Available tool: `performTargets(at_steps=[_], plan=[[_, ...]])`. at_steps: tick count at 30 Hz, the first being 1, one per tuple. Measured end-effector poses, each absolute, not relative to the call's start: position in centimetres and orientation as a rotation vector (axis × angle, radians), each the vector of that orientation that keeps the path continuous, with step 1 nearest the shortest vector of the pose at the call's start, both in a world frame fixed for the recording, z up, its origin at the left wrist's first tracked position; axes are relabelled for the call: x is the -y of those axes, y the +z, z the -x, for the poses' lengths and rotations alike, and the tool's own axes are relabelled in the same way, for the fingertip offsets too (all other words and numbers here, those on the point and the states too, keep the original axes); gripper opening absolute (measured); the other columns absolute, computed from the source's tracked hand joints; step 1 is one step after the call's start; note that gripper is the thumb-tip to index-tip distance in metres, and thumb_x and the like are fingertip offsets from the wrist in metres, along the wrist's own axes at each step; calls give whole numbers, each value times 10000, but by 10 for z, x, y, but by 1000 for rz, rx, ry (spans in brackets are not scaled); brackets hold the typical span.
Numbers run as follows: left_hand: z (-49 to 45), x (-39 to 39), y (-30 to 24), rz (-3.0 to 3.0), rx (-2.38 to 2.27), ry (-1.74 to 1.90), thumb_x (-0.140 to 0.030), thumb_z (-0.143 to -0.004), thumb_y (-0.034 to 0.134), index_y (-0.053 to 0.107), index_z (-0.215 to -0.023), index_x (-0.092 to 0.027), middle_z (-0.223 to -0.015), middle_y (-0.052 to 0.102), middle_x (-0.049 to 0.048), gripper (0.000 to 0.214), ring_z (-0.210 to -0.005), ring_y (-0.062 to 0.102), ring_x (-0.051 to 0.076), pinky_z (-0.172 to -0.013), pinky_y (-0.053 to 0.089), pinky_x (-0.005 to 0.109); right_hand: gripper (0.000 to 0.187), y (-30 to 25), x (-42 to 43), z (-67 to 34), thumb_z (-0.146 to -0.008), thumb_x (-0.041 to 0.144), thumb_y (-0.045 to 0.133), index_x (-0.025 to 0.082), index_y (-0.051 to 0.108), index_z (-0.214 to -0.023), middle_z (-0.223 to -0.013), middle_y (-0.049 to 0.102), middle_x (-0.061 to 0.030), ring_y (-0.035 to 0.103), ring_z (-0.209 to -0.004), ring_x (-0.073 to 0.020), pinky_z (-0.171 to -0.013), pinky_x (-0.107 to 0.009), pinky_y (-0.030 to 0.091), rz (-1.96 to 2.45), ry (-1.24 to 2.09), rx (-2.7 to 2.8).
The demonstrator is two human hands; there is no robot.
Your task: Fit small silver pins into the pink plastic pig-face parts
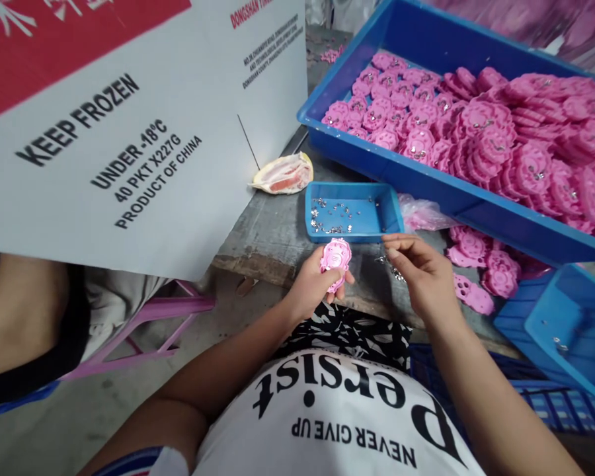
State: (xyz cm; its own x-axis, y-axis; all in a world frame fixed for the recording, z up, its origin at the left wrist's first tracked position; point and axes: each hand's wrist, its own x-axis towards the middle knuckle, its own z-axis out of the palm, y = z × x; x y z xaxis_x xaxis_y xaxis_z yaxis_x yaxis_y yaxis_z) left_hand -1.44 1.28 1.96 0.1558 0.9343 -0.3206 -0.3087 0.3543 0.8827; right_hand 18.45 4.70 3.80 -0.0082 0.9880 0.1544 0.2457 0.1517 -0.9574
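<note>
My left hand [313, 283] is closed around a pink plastic piece [336, 261], with the thumb across its lower part. The piece has a scalloped outline and a raised round centre. My right hand [424, 271] has its thumb and index finger curled close together, and anything between the tips is too small to make out. Just below those fingertips are several small shiny metal parts [395, 270]. Beyond both hands stands a small blue tray [353, 235] with tiny metal parts scattered over its floor.
A large blue bin [441, 192] full of pink pieces stands at the back right. Loose pink pieces [498, 271] and a blue container [540, 311] lie to the right. A white carton [188, 132] blocks the left, beside a fruit wedge [283, 174]. Someone sits at far left.
</note>
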Motion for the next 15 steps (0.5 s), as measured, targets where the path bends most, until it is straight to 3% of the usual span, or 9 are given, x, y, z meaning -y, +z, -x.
performTargets(at_steps=[3, 5, 11, 15], plan=[[22, -14, 8, -793, -1014, 1065, -263, -817, 666, 495, -1163, -192, -799, 702, -28, 392, -488, 603, 90, -411, 397, 189, 128, 43, -86, -165, -873, 306, 698, 231, 751, -962, -992, 772, -52, 693, -873, -221, -854, -401, 537, 1302, 823, 1615], [26, -15, 3, -817, -966, 1056, -323, -843, 695, 491, -1157, -195, -822, 703, -22, 396, -509, 617, 94, -434, 430, 198, 115, 46, -117, -145, -867, 257, 676, 222, 750, -947, -973, 783, -57, 692, -842, -223, -820, -385, 534, 1342, 716, 1825], [29, -16, -2, -816, -940, 1040, -417, -864, 707, 491, -1129, -192, -815, 696, -15, 409, -513, 620, 98, -432, 440, 198, 163, 49, -177, -79, -889, 190, 668, 191, 778, -1010, -1127, 790, -173, 742, -1014, -312, -877, -410, 557, 1646, 351, 2618], [30, -13, -5, -817, -939, 1040, -434, -861, 705, 478, -1199, -186, -826, 693, -11, 477, -509, 613, 94, -433, 445, 196, 243, 56, -178, -56, -903, 160, 632, 109, 771, -1095, -1154, 764, -263, 739, -1117, -341, -955, -402, 555, 1717, 321, 2805]])
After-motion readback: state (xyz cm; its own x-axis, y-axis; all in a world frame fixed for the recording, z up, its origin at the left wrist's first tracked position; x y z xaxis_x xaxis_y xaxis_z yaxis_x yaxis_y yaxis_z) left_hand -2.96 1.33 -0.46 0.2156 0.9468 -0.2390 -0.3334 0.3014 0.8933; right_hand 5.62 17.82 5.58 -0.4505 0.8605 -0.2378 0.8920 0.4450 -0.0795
